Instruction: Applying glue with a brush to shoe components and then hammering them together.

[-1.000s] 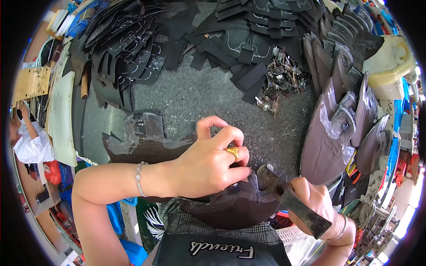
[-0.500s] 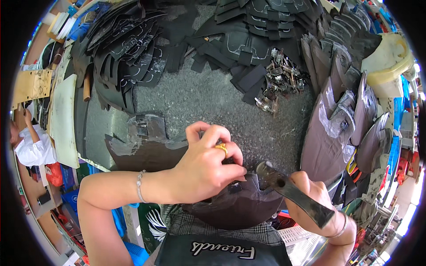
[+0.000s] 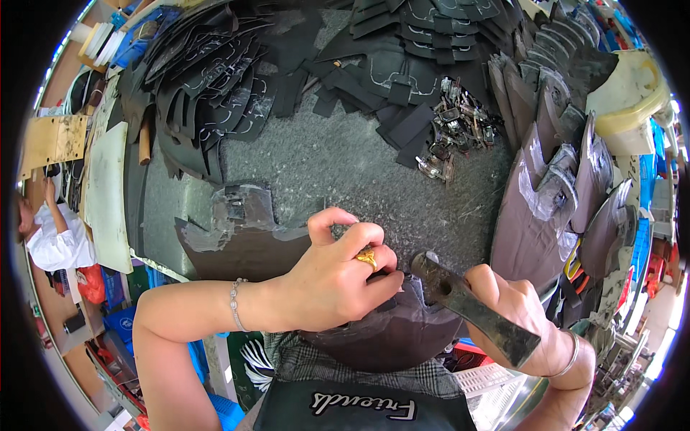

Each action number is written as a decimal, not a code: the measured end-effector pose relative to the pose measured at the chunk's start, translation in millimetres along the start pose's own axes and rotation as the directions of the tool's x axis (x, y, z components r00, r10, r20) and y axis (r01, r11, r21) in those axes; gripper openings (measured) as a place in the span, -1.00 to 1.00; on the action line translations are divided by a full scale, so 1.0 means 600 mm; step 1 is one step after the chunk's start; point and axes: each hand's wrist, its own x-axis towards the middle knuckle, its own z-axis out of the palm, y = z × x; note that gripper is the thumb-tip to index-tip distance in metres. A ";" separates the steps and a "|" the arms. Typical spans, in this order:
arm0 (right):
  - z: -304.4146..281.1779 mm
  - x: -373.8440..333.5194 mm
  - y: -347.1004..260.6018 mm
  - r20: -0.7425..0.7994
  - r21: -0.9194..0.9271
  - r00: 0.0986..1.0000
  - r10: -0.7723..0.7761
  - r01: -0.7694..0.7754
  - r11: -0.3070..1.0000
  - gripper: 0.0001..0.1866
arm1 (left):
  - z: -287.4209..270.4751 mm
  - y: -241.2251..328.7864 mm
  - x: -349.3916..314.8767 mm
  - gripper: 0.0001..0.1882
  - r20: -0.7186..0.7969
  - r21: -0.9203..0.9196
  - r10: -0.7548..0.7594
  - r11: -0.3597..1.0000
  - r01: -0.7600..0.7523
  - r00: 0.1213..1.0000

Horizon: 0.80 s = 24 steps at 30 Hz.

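A dark brown leather-like piece [image 3: 384, 341] with a cut upper edge lies at the near edge of the work surface, against my lap. My left hand [image 3: 345, 269] is closed, thumb and fingers pinched on the upper edge of this piece; the fingertips are partly hidden. In my right hand [image 3: 514, 309] is a hammer [image 3: 471, 309] with a worn black metal head, its handle hidden by the fist. The hammer's rounded face is just over the piece, right of my left fingertips. A second brown piece [image 3: 244, 255] lies flat behind my left forearm.
Small metal buckles [image 3: 456, 122] are heaped at the back right, beside loose black strips [image 3: 410, 129]. Stacked black cut pieces [image 3: 208, 86] with white lines stand at the back left. More brown pieces [image 3: 528, 208] are stacked on the right. A co-worker [image 3: 57, 230] is at far left.
The hammer head has shifted slightly left and up. My right hand and wrist have shifted a little to the right. My left hand keeps its pinch at the piece's edge.
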 end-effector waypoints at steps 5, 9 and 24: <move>-0.001 0.007 0.003 -0.020 0.084 1.000 -0.014 0.016 0.996 -0.61 | -0.001 0.000 -0.004 -0.82 -0.001 0.030 0.015 0.999 -0.015 1.000; 0.014 -0.003 0.002 -0.029 0.047 0.999 -0.012 0.014 0.999 -0.61 | -0.011 0.005 0.000 -0.81 0.030 0.053 0.038 0.998 -0.040 0.999; 0.013 -0.015 -0.010 -0.022 0.177 0.996 0.090 -0.085 0.980 -0.63 | -0.015 0.017 -0.015 -0.68 0.086 -0.082 -0.316 0.943 0.323 0.945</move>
